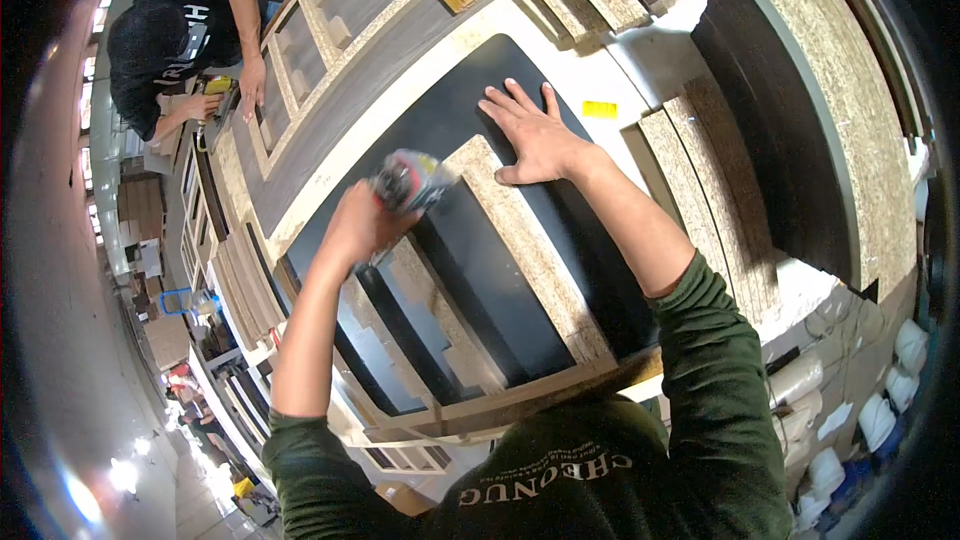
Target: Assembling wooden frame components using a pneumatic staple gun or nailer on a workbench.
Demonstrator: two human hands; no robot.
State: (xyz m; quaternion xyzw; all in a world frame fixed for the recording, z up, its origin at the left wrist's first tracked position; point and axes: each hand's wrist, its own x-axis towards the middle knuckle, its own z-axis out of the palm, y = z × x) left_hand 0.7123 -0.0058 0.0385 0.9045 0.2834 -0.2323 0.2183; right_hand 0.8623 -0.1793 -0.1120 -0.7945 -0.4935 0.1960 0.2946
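Note:
My left hand (360, 225) is wrapped round a pistol-shaped power tool (412, 180), grey with red parts. Motion blurs the tool, so its exact kind cannot be told; it is held over the far part of a black panel (480, 260). Spread flat on that panel is my right hand (540, 135), fingers apart, its thumb by the far end of a particleboard strip (535, 250). This strip and other wooden strips (450, 325) lie lengthwise on the panel. They meet a crosspiece (520, 390) along the near edge.
A co-worker (180, 50) at the far left handles a tool beside a ladder-like particleboard frame (330, 40). Long boards (790, 130) are stacked at the right. A yellow label (600, 110) lies on the pale surface past my right hand. White bundles (880, 415) stand at the lower right.

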